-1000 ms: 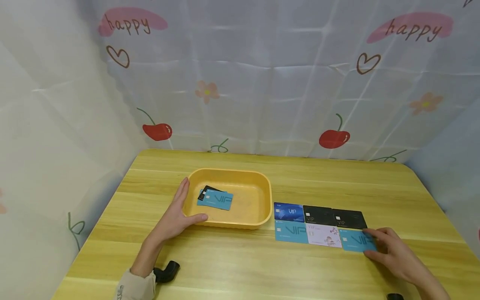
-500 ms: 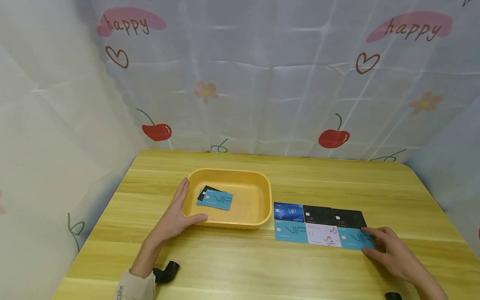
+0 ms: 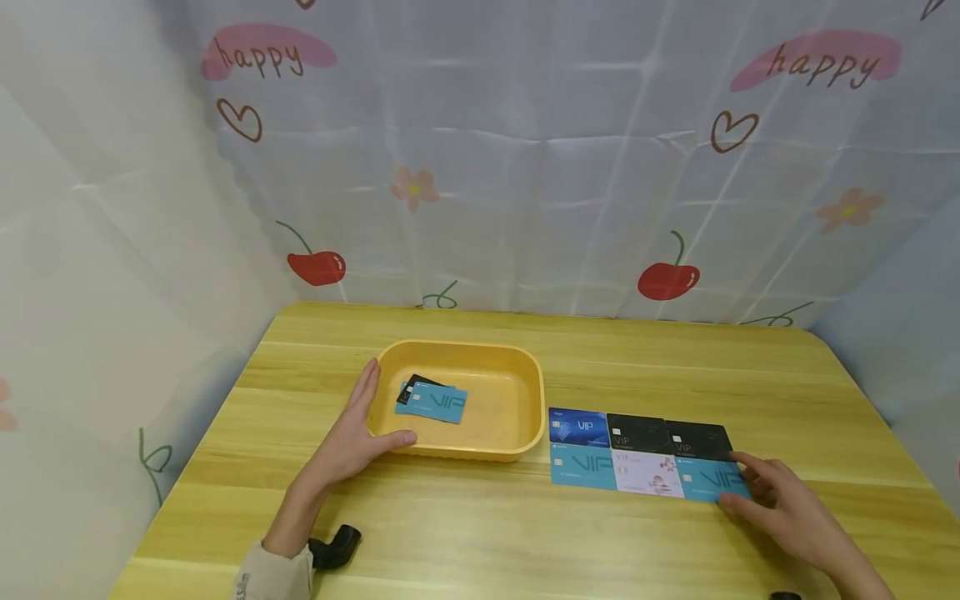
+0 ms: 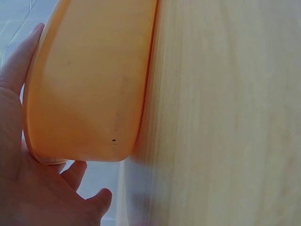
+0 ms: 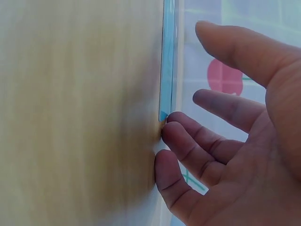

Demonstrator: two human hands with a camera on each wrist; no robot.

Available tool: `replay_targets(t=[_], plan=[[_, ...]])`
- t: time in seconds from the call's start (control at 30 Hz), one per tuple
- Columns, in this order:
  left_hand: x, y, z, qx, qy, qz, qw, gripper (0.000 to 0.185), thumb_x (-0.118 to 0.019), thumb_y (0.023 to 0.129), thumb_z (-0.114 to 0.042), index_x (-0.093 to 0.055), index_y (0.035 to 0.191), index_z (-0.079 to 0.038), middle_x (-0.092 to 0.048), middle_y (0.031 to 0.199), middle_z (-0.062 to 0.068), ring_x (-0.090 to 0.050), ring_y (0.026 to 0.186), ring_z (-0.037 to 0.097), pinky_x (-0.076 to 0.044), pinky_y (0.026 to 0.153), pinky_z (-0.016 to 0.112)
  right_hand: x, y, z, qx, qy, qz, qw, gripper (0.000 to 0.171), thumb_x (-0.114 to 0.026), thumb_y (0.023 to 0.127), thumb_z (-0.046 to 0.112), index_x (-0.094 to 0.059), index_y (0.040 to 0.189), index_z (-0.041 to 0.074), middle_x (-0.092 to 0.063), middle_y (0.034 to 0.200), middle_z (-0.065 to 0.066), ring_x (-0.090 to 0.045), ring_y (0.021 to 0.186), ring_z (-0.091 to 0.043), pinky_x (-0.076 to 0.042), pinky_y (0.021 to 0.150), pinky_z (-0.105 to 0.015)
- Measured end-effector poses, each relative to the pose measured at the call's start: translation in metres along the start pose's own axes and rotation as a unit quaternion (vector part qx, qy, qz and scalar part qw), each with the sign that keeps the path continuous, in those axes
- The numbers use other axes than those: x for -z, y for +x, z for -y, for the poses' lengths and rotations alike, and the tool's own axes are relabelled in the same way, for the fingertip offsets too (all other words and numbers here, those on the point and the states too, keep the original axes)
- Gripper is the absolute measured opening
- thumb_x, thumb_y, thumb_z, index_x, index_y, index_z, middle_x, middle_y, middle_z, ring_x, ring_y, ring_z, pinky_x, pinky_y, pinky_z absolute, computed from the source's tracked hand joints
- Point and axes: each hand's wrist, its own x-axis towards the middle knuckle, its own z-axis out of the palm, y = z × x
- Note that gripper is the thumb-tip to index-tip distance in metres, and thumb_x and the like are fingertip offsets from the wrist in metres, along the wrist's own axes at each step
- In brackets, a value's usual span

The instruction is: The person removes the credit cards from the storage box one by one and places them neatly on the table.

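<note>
My left hand (image 3: 348, 442) spans the near-left corner of a yellow plastic tray (image 3: 517, 446), thumb at the near rim and fingers nearly straight along the left side. In the left wrist view, the tray's outer wall (image 4: 94, 89) stands beside this hand. Inside the tray, a light-blue VIP card (image 3: 442, 404) overlaps a black card (image 3: 408, 388) and another blue one. My right hand (image 3: 795, 508) is at the right end of a light-blue VIP card (image 3: 701, 479), thumb and forefinger apart. The right wrist view shows this card edge-on (image 5: 167, 61) near several loosely bent fingers.
Beside the blue card, a white floral card (image 3: 645, 473) and another light-blue card (image 3: 581, 467) continue the front row. Behind them lie a dark-blue card (image 3: 577, 427) and two black cards (image 3: 637, 432). A printed curtain (image 3: 525, 167) hangs behind the wooden table (image 3: 480, 533).
The right-end blue card has slid slightly left against the floral card. My right fingers have shifted a little on its end. The left hand and tray stay put; the head view tilts slightly.
</note>
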Motion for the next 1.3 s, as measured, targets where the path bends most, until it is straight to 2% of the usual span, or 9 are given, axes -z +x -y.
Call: replay_targets(t=[0.1, 0.37, 0.43, 0.5, 0.67, 0.83, 1.0, 1.2, 1.3], plan=[[0.001, 0.000, -0.001, 0.000, 0.000, 0.001, 1.0000, 0.116, -0.082, 0.082, -0.034, 0.002, 0.159, -0.014, 0.006, 0.165, 0.002, 0.003, 0.149, 0.027, -0.009, 0.114, 0.061, 0.000, 0.000, 0.002, -0.006, 0.005, 0.000, 1.000, 0.072, -0.071, 0.092, 0.034, -0.044, 0.138, -0.014, -0.056, 0.111, -0.020, -0.058, 0.090, -0.026, -0.050, 0.068, -0.029], [0.002, 0.000, 0.000, -0.003, 0.002, -0.002, 1.0000, 0.116, -0.082, 0.082, -0.035, 0.002, 0.159, -0.014, 0.006, 0.165, 0.004, 0.003, 0.149, 0.027, -0.010, 0.114, 0.061, 0.002, -0.003, 0.011, -0.024, 0.018, -0.008, 1.000, 0.075, -0.067, 0.094, 0.042, -0.042, 0.140, -0.012, -0.052, 0.117, -0.031, -0.059, 0.092, -0.034, -0.054, 0.075, -0.048], [0.002, 0.001, 0.001, -0.003, 0.003, -0.001, 1.0000, 0.116, -0.082, 0.082, -0.035, 0.002, 0.159, -0.015, 0.006, 0.165, 0.004, 0.003, 0.149, 0.027, -0.010, 0.114, 0.061, 0.002, -0.005, 0.015, -0.022, 0.024, -0.022, 0.999, 0.074, -0.066, 0.094, 0.042, -0.044, 0.140, -0.011, -0.051, 0.120, -0.031, -0.058, 0.094, -0.035, -0.055, 0.075, -0.044], [0.002, 0.001, 0.002, -0.003, 0.004, -0.001, 1.0000, 0.116, -0.081, 0.082, -0.036, 0.002, 0.159, -0.015, 0.006, 0.165, 0.002, 0.003, 0.149, 0.027, -0.010, 0.114, 0.062, 0.000, -0.006, 0.020, -0.010, 0.034, -0.049, 0.998, 0.069, -0.067, 0.094, 0.039, -0.046, 0.139, -0.009, -0.051, 0.121, -0.029, -0.057, 0.096, -0.033, -0.054, 0.073, -0.035], [0.001, 0.001, 0.002, -0.005, 0.002, -0.002, 1.0000, 0.115, -0.081, 0.082, -0.035, 0.002, 0.159, -0.015, 0.006, 0.165, 0.004, 0.003, 0.149, 0.027, -0.010, 0.114, 0.062, -0.005, -0.005, 0.035, 0.055, 0.063, -0.130, 0.988, 0.063, -0.074, 0.091, 0.025, -0.048, 0.140, -0.004, -0.052, 0.124, -0.022, -0.048, 0.098, -0.007, -0.043, 0.072, -0.009], [0.000, 0.001, 0.000, -0.007, 0.003, 0.000, 1.0000, 0.115, -0.082, 0.082, -0.033, 0.001, 0.159, -0.013, 0.006, 0.165, 0.006, 0.002, 0.149, 0.028, -0.010, 0.114, 0.061, -0.008, -0.001, 0.050, 0.116, 0.080, -0.169, 0.976, 0.066, -0.078, 0.087, 0.017, -0.046, 0.142, -0.004, -0.052, 0.129, -0.020, -0.042, 0.102, 0.003, -0.036, 0.080, -0.003], [0.000, 0.000, -0.001, -0.007, 0.002, 0.002, 1.0000, 0.115, -0.081, 0.082, -0.032, 0.002, 0.159, -0.013, 0.006, 0.165, 0.005, 0.002, 0.149, 0.029, -0.010, 0.113, 0.062, -0.015, 0.001, 0.066, 0.136, 0.079, -0.164, 0.974, 0.065, -0.079, 0.086, 0.018, -0.050, 0.139, -0.003, -0.054, 0.128, -0.017, -0.046, 0.105, -0.006, -0.039, 0.082, -0.006], [0.000, -0.001, -0.001, -0.007, 0.006, 0.001, 1.0000, 0.115, -0.081, 0.082, -0.033, 0.002, 0.159, -0.013, 0.006, 0.165, 0.006, 0.002, 0.149, 0.029, -0.010, 0.113, 0.062, -0.027, 0.006, 0.090, 0.166, 0.053, -0.140, 0.975, 0.057, -0.080, 0.086, 0.022, -0.057, 0.134, 0.003, -0.061, 0.124, -0.010, -0.057, 0.100, -0.021, -0.053, 0.075, -0.028], [0.000, -0.001, -0.001, -0.007, 0.005, 0.001, 1.0000, 0.115, -0.082, 0.082, -0.033, 0.002, 0.159, -0.012, 0.006, 0.165, 0.006, 0.002, 0.149, 0.029, -0.010, 0.113, 0.062, -0.033, 0.008, 0.100, 0.193, 0.048, -0.137, 0.970, 0.056, -0.081, 0.084, 0.022, -0.059, 0.133, 0.004, -0.064, 0.119, -0.007, -0.060, 0.099, -0.022, -0.053, 0.071, -0.031]])
